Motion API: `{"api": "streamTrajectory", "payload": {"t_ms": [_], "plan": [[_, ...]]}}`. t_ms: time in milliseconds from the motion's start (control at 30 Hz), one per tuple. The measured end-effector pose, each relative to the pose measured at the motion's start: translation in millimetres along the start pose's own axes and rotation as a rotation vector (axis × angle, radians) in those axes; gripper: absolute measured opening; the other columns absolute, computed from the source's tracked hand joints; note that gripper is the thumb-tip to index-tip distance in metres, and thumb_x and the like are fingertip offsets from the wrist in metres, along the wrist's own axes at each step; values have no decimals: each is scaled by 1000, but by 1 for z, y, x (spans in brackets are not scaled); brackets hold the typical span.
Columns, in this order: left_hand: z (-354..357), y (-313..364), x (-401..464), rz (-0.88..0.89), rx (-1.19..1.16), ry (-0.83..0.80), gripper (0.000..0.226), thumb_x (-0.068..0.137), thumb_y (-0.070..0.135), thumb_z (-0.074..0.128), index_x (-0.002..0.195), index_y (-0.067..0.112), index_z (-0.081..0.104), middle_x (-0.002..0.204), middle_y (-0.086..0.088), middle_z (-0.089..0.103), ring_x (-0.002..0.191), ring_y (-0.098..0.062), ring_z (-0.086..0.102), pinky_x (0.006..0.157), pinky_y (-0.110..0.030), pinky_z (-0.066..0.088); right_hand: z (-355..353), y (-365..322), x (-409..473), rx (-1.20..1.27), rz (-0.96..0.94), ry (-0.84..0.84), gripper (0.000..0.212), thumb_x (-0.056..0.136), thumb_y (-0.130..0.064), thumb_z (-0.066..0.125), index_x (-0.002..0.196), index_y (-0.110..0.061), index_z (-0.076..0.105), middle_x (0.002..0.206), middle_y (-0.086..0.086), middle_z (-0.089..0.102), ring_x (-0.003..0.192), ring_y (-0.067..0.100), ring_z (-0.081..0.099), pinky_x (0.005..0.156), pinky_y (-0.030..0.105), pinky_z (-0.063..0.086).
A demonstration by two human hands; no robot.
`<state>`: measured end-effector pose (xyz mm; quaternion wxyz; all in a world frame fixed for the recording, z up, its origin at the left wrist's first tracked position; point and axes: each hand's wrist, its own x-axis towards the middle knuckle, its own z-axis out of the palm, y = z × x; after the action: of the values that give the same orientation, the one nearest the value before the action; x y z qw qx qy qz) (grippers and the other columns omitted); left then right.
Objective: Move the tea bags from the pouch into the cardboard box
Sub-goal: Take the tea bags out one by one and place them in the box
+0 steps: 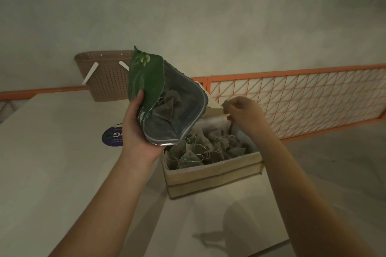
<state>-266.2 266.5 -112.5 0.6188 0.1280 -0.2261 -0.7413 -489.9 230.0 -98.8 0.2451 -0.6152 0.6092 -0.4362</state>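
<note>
Tea bags [167, 108], light, soft mesh pyramids on thin strings that look prone to tangling, lie partly inside the green pouch [165, 98] above the left hand [133, 129] and mostly heaped in the cardboard box [213, 173] beneath the right hand [242, 110]. The left hand grips the crinkly, pliable pouch by its side, mouth tilted toward the box, while the right hand pinches one tea bag's tag [225, 104], probably the safest hold. Beyond both hands, on the worktop [52, 162], stands a perforated basket [104, 77].
</note>
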Motion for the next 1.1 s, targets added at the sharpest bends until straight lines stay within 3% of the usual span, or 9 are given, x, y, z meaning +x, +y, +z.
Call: {"api": "streamTrajectory", "payload": {"t_ms": [100,267,367,500,600,700,800,933,1100], "plan": [[2,-1,0,10,-5,9,57,96,47,54,147,23,52,146,-8,58,132,-34,57,108,-53,46,11,19,0,-272,11,-162,19,99,-30,52,103,-18,67,94,4,69,76,13,60,64,20,45],[3,-1,-1,4,-12,8,59,93,47,57,147,24,53,146,-7,58,132,-33,56,105,-51,48,15,25,-5,-355,-46,-320,25,100,-32,49,116,-20,64,105,-1,65,94,18,61,65,15,40],[1,1,0,-4,-20,6,60,92,47,59,147,24,53,147,-8,57,133,-34,55,108,-53,45,12,10,-16,-161,-75,-176,22,99,-26,51,117,-22,63,109,-5,65,89,7,62,62,12,42],[-2,4,1,-5,-26,17,59,93,47,59,146,23,54,146,-10,57,133,-35,55,111,-52,43,15,-28,-52,255,-260,157,25,93,-1,53,98,-22,64,97,-8,64,78,-4,57,62,9,46],[0,5,-1,-10,-24,25,59,91,48,60,144,21,56,144,-12,58,132,-36,56,109,-52,45,22,-52,-77,285,-472,135,28,87,1,54,91,-24,65,92,-2,65,83,6,60,68,16,50],[2,5,-3,-4,19,45,62,93,49,55,147,19,53,149,-11,54,138,-31,50,108,-45,47,34,-67,-82,247,-607,-19,22,83,-3,57,94,-16,72,91,0,66,80,8,60,69,15,49],[4,5,-5,13,20,75,58,98,48,49,145,15,53,146,-11,56,140,-27,48,108,-38,46,51,-76,-71,20,-656,-94,21,86,-4,61,100,-11,75,94,-2,64,78,2,57,75,12,46],[5,5,-7,33,25,101,57,93,46,56,143,18,58,148,-10,56,139,-29,50,118,-45,35,72,-82,-49,-421,-650,-136,27,92,-14,55,115,-13,70,119,6,62,111,20,53,98,32,47],[5,5,-8,23,15,99,57,91,46,58,142,18,59,145,-8,59,135,-29,54,116,-46,37,86,-86,-40,-782,-648,-101,35,99,-34,46,124,-17,63,135,7,50,125,26,41,103,38,38]]}}
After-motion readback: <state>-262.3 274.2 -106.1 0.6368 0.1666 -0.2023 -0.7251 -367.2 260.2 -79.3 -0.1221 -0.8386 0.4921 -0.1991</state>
